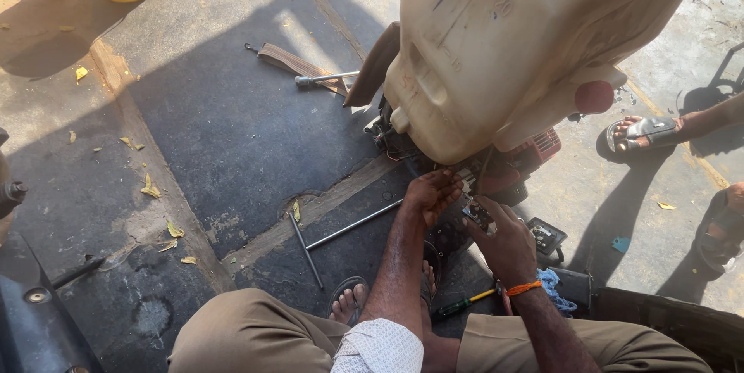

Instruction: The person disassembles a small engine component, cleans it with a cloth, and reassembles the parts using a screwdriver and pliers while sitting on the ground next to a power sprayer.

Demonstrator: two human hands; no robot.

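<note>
one cream plastic tank (pixel 511 39) sits atop one red engine unit (pixel 515 164) on the floor (pixel 232 125); tank contents not visible. left hand (pixel 430 195) fingers curled against the engine, grip unclear. right hand (pixel 504 245) pinches a small metal part (pixel 478 212). two thin metal rods (pixel 353 226) and one green-handled screwdriver (pixel 463 305) lie near.

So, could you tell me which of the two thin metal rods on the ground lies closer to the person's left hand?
The longer rod, slanting up toward the left hand; the shorter rod lies farther left, angling away toward the sandalled foot.
</note>
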